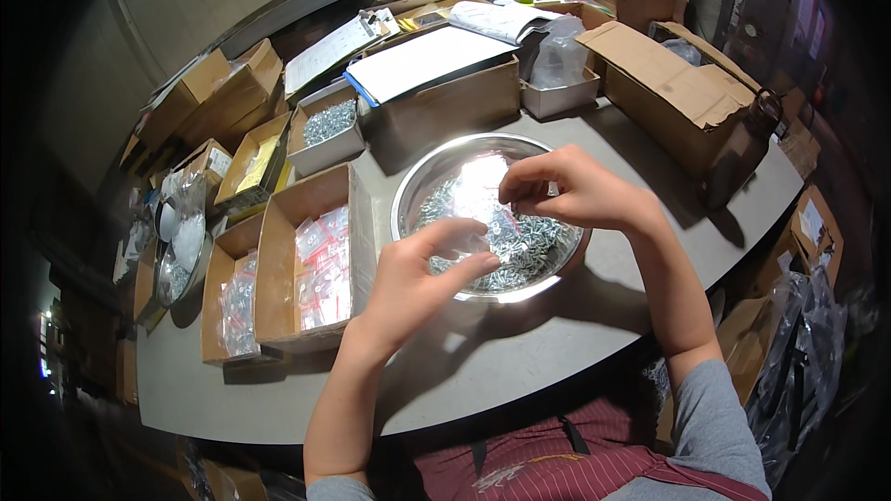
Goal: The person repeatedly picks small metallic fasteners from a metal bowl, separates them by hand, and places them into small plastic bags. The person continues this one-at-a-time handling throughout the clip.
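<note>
A round steel bowl (401, 187) full of small silvery screws (531, 246) stands on the table in front of me. My left hand (418, 269) is over its near left rim. Between its thumb and fingers is something thin and see-through that looks like a small clear plastic bag (467, 239). Above the right part of the bowl is my right hand (580, 187), its fingers curled and pressed together; what they hold, if anything, is hidden. Bright glare covers the bowl's far inside.
Left of the bowl, an open carton (278, 250) holds small clear bags with red edges, beside a second carton (215, 301) of filled bags. A box of screws (330, 122), papers (427, 60) and a large carton (668, 83) line the back. A dark bottle (742, 153) stands right.
</note>
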The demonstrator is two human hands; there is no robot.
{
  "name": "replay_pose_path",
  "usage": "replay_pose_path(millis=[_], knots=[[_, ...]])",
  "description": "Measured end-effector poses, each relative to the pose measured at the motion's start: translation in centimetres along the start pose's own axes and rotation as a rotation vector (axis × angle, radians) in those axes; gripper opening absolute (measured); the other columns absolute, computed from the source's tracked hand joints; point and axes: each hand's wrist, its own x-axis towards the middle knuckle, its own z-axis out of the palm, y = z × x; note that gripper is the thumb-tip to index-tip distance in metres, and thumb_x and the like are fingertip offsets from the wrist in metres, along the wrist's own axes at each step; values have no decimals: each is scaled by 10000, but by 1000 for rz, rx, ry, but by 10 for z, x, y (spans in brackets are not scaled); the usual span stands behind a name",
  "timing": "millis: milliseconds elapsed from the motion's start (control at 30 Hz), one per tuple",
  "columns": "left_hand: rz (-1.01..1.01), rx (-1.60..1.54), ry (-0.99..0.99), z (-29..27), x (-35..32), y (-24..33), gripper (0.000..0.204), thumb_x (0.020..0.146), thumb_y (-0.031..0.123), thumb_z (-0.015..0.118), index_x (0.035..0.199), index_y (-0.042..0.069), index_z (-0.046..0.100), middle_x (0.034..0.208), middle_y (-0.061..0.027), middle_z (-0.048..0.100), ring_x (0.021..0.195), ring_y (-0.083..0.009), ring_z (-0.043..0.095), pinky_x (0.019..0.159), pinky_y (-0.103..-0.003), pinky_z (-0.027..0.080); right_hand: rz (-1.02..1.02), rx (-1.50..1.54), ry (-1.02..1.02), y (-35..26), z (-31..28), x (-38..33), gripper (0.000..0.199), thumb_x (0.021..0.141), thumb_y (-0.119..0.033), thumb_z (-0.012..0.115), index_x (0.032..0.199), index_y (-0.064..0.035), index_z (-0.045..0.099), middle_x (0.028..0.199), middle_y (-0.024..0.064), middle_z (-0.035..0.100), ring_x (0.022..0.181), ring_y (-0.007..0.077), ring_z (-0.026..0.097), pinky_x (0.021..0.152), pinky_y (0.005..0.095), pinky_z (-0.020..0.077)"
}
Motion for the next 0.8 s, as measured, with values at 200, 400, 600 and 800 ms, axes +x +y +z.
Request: replay_pose_path(millis=[200,400,600,800], knots=[[41,121,9,0,-1,4,385,884,177,800,1216,7,709,1089,-99,760,1019,-157,703,924,-304,527,-92,-91,41,6,-1,1,254,819,79,701,1070,35,687,937,117,745,877,203,716,838,338,571],[185,201,83,5,0,-8,396,873,263,816,1166,14,721,1037,-174,757,937,-258,746,835,-355,563,-116,-92,64,4,0,2,258,805,88,695,1056,30,681,997,113,705,939,211,683,838,341,557],[207,259,86,11,-1,-3,407,866,227,803,1194,7,702,1070,-178,748,985,-275,730,866,-366,558,-306,59,35,-22,9,-4,254,796,95,701,1041,26,701,1003,107,692,937,230,680,820,340,543],[243,241,108,12,0,-3,399,869,221,783,1175,-14,681,1059,-223,723,963,-375,707,851,-420,550,-399,-29,58,-31,19,-5,223,836,27,741,1056,5,710,1044,123,690,970,274,690,835,368,549]])
